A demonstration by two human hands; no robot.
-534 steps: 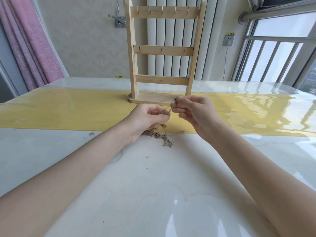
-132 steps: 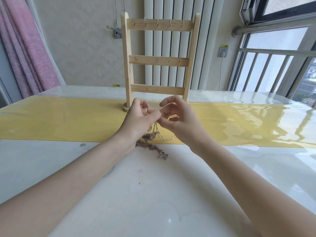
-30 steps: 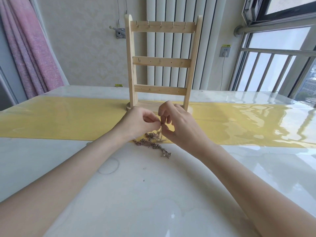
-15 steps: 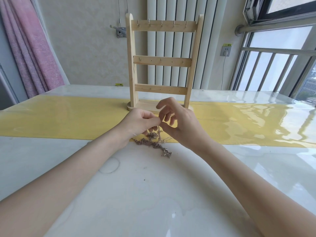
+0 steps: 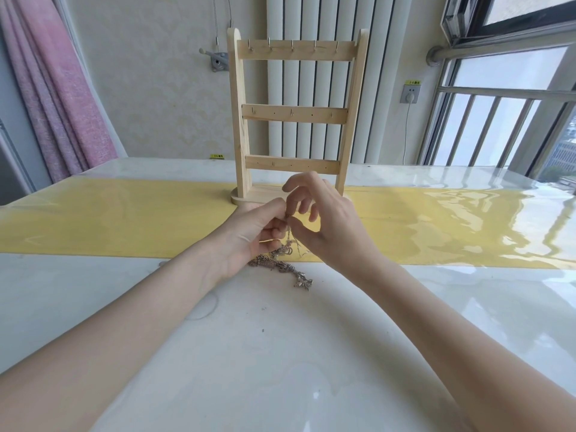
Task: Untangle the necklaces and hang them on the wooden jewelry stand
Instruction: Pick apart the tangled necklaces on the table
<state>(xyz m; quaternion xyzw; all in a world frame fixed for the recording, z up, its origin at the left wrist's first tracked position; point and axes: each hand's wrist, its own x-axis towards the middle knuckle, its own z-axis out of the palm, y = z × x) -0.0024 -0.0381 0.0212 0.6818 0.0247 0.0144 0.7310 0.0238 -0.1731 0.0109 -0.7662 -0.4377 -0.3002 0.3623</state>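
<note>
Both hands' grip pinching necklaces (image 5: 280, 263), glossy white table (image 5: 280, 353), yellow runner (image 5: 124, 219), pink curtain (image 5: 62, 98)

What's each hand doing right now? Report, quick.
Left hand: pinching a chain strand of the necklaces.
Right hand: thumb and forefinger pinching the same strand, other fingers spread.

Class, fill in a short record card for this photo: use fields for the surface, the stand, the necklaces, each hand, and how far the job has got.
surface: glossy white table crossed by a yellow runner
stand: wooden jewelry stand, upright on the runner, three rails with small hooks, nothing hanging
necklaces: tangled necklaces heaped at the runner's near edge, one strand lifted
left hand: left hand pinches the lifted strand
right hand: right hand pinches the same strand, other fingers spread
progress: untangling under way, none hung yet
</note>
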